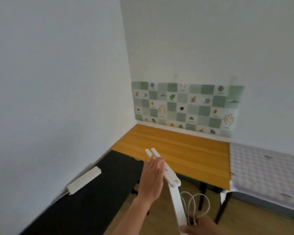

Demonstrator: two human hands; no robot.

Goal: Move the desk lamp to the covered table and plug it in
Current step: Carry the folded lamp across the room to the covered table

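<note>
I hold a white desk lamp (176, 200) in the air in front of me, its two-bar head folded and pointing up and away. My left hand (151, 180) lies with straight fingers against the left side of the lamp head. At the bottom edge, my right hand (199, 226) grips the lamp's stem together with its coiled white cable (201, 195). A black-covered table (100, 200) stands at the left wall with a white power strip (84, 180) lying on it. A table with a pale checked cloth (265, 172) is at the right.
An orange wooden table (185, 155) fills the corner between the two covered tables, its dark legs showing below. A green patterned tile sheet (185, 107) is stuck on the wall behind it. White walls close in on the left and back. The floor is wood.
</note>
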